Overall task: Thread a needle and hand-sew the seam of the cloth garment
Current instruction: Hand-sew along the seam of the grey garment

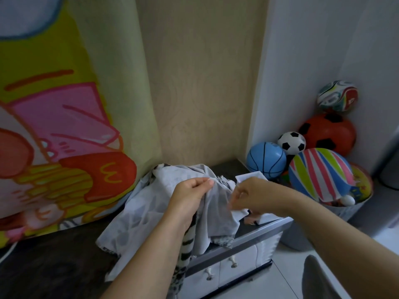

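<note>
- On the dark worktop (pixel 54 266), near the pale wood-grain back wall, lies the pale grey cloth garment (pixel 151 212). It is crumpled and turned grey side up. Its black-and-white patterned face shows only at the hems and on a strip that hangs over the front edge.
- Long axis of the garment: it runs roughly from the far end by the wall toward the near left. One fold is lifted into a peak at the far right end, and the cloth falls from that peak toward the viewer.
- Left hand (pixel 190 193): thumb and forefinger pinch a gathered ridge of the garment and hold it up off the worktop. The other fingers are curled beneath.
- Right hand (pixel 252 195): just beside the lifted ridge but apart from the left hand, with fingers curled and tips drawn toward the thumb. Whether they hold a needle or thread cannot be told, as both are too fine to see.
- Small white rectangular box (pixel 248 175): behind the right hand, partly hidden. Its contents are not visible.
- Progress, as a judgement: the seam area is chosen and presented, which suggests that sewing is starting or under way. No stitches, needle or thread can be made out, so the threading step cannot be confirmed. Most or all of the seam appears to remain.
- Which way the needle points cannot be stated.
</note>
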Demonstrator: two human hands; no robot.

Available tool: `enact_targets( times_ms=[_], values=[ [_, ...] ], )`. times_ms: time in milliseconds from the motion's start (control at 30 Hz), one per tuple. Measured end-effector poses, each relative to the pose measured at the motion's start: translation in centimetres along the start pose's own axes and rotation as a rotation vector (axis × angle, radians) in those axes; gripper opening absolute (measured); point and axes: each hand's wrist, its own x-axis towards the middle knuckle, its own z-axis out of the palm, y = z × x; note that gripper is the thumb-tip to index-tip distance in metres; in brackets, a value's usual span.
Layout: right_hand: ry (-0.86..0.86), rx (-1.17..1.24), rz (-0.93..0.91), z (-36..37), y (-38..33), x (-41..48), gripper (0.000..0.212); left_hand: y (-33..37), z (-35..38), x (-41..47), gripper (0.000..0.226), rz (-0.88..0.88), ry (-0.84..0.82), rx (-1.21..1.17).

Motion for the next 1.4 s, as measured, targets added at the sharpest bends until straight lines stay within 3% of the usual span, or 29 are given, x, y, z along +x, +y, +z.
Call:
enact_targets(
  times_ms=[100,167,367,467,533,633,733,800,833,900,1000,1067,1233,1400],
  values=[
    [0.389,0.044,-0.15,0.9,-0.1,0.9,0.018,0.0,0.1,-0.1,0.014,0.01,-0.024,0.012],
    [0.515,-0.037,-0.243,1.5,-0.2,1.2,0.019,0.1,0.3,-0.2,0.015,0.012,-0.03,0.011],
    [0.595,-0.048,-0.337,2.0,-0.1,1.9,0.017,0.1,0.2,-0.3,0.009,0.02,-0.02,-0.002],
    [0.602,0.3,-0.447,1.7,-0.9,1.1,0.014,0.0,0.0,0.2,0.012,-0.007,0.011,-0.005],
    [0.52,0.694,-0.526,1.3,-1.6,0.6,0.016,-0.2,-0.2,0.5,0.013,-0.013,0.026,0.002],
    [0.086,1.111,-0.514,0.5,-2.0,-0.1,0.018,-0.2,-0.3,0.6,0.01,-0.003,0.02,-0.016],
    [-0.329,0.897,-0.231,-0.1,-1.2,-0.7,0.016,-0.2,-0.3,0.5,0.01,-0.009,0.009,-0.026],
    [-0.441,0.592,-0.101,-0.3,-0.4,-0.9,0.007,-0.2,-0.3,0.5,0.009,-0.017,0.03,-0.015],
    [-0.415,0.44,-0.052,-0.3,-0.2,-0.9,0.005,-0.2,-0.3,0.4,0.009,-0.014,0.035,-0.009],
    [-0.197,0.233,-0.008,0.1,0.1,-0.2,0.015,-0.2,-0.3,0.4,0.009,-0.003,0.03,-0.003],
    [0.264,0.186,-0.125,0.9,0.0,1.1,0.02,-0.2,0.0,0.3,0.013,0.014,0.022,0.008],
    [0.429,0.109,-0.223,1.4,-0.1,1.7,0.02,-0.3,0.0,0.2,0.012,0.02,0.012,0.003],
    [0.544,0.003,-0.33,2.0,-0.3,1.9,0.015,-0.4,0.0,0.3,0.013,0.01,-0.001,-0.024],
    [0.414,0.515,-0.521,1.2,-0.3,0.9,0.014,-0.3,0.0,0.3,0.013,-0.011,0.018,-0.06]
  ],
)
